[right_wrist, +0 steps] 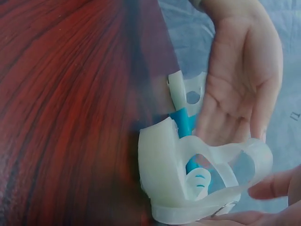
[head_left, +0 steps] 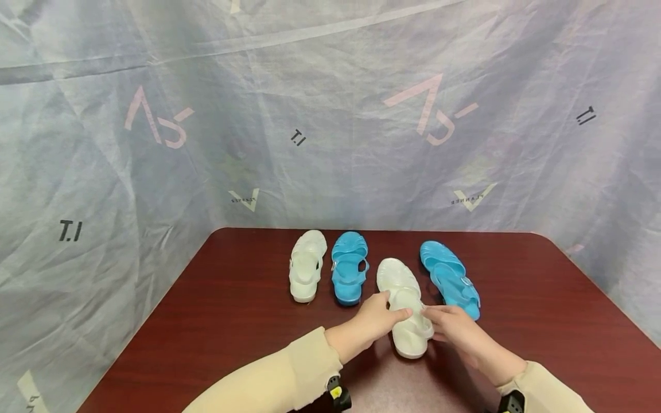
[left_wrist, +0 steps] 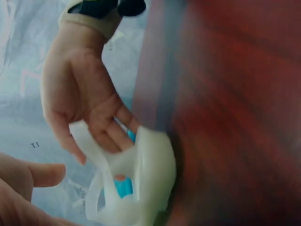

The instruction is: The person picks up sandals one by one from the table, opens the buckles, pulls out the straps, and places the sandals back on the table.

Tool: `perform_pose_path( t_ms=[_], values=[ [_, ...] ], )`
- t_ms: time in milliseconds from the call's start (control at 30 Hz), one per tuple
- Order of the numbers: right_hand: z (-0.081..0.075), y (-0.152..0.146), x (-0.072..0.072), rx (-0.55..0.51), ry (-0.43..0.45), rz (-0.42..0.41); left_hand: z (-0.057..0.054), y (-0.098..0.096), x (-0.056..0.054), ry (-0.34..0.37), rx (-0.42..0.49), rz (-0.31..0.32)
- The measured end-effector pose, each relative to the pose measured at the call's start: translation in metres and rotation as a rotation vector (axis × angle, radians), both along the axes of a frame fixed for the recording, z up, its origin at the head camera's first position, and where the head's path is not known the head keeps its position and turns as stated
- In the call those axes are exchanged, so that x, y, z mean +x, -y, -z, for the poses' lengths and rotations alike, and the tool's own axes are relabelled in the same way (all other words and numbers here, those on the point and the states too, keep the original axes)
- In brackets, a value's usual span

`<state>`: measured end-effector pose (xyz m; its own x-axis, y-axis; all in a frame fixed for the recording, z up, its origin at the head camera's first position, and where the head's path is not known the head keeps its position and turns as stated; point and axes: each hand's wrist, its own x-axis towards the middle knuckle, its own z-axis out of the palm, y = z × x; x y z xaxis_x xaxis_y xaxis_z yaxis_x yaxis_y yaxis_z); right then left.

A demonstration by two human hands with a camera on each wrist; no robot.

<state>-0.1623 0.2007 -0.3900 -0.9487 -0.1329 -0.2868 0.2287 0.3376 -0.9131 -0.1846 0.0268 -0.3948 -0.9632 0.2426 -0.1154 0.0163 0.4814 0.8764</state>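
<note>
A white jelly sandal (head_left: 410, 341) lies front right of centre, toe pointing away, between both hands. My left hand (head_left: 373, 315) is along its left side, with the straight thumb reaching over the sandal and the fingers beside it. At the right side is my right hand (head_left: 459, 332), its fingertips at the ankle strap near the buckle. In the right wrist view, the heel strap of the white sandal (right_wrist: 162, 165) stands up, and the left hand's (right_wrist: 235, 75) straight fingers show behind it. The left wrist view has the right hand (left_wrist: 89, 89) with extended fingers, partly hidden by the sandal.
Another white sandal (head_left: 304, 275) and a blue sandal (head_left: 348, 275) stand side by side at the back left. A second blue sandal (head_left: 449, 281) lies angled just right of the hands. The dark red table (head_left: 232, 321) meets a grey printed cloth (head_left: 341, 115) at its back edge.
</note>
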Motion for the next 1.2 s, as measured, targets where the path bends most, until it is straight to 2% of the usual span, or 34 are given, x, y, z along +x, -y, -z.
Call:
perform_pose_path(
  t_ms=[133, 233, 367, 467, 633, 933, 1200],
  values=[
    [0.005, -0.003, -0.001, -0.014, -0.003, 0.006, 0.001, -0.004, -0.015, -0.146, -0.046, 0.029],
    [0.008, -0.005, -0.002, -0.016, 0.006, 0.019, 0.0, -0.006, -0.025, -0.191, -0.079, 0.078],
    [0.011, -0.007, -0.001, -0.014, 0.015, 0.029, -0.004, -0.01, -0.032, -0.201, -0.137, 0.152],
    [0.013, -0.008, -0.001, -0.007, 0.004, 0.032, -0.007, -0.013, -0.035, -0.202, -0.151, 0.179],
    [0.016, -0.008, 0.0, -0.011, -0.02, 0.064, -0.009, -0.017, -0.038, -0.19, -0.137, 0.185],
    [0.019, -0.013, -0.001, -0.042, -0.029, 0.082, -0.007, -0.022, -0.043, -0.238, -0.212, 0.212],
    [0.02, -0.017, 0.0, 0.018, -0.031, 0.091, -0.005, -0.024, -0.042, -0.219, -0.195, 0.201]
  ],
)
